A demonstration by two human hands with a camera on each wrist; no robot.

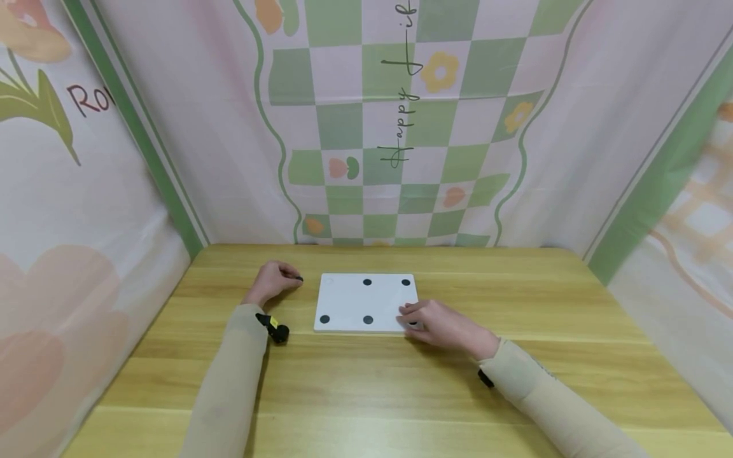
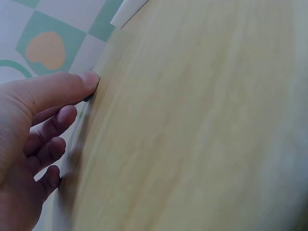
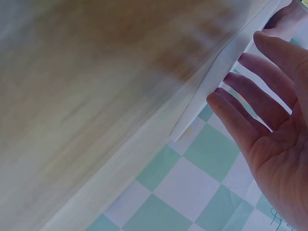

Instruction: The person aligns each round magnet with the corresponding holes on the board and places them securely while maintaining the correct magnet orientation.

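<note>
A white rectangular board [image 1: 343, 299] lies flat on the wooden table, bearing several round black discs such as the one at bottom left [image 1: 324, 319]. Its upper left corner shows only a faint mark. Left of the board, my left hand [image 1: 275, 282] pinches a small black disc [image 1: 300, 278] between thumb and forefinger, low over the table. In the left wrist view the disc's dark edge [image 2: 88, 97] peeks out under the thumb. My right hand [image 1: 441, 326] rests its loosely bent fingers on the board's lower right corner, partly covering a black disc there.
The wooden table [image 1: 366, 394] extends around the board. Behind it hangs a curtain [image 1: 395, 210] with a green checked print, and more printed cloth stands at the left and right sides. A black wrist camera [image 1: 277, 332] sits on the left sleeve.
</note>
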